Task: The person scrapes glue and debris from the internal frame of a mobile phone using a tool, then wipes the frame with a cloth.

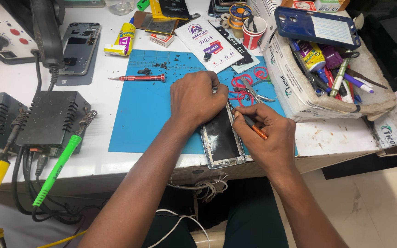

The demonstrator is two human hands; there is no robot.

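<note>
both hands work on an opened phone (221,140) lying on the blue mat (143,110) at the desk edge: left hand (196,98) clamps its top, right hand (265,135) grips an orange-tipped tool (253,127) against its side. it seems mid-disassembly, its frame not yet separated.

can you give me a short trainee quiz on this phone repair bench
1. True or false: the left hand presses down on the opened silver-framed phone.
2. Which tool does the right hand hold?
A. the orange-and-black slim screwdriver
B. a yellow glue tube
C. a pair of pliers
3. Fill in: the red metal screwdriver lies on the ____ rubber work mat.

Key
1. True
2. A
3. blue
</note>
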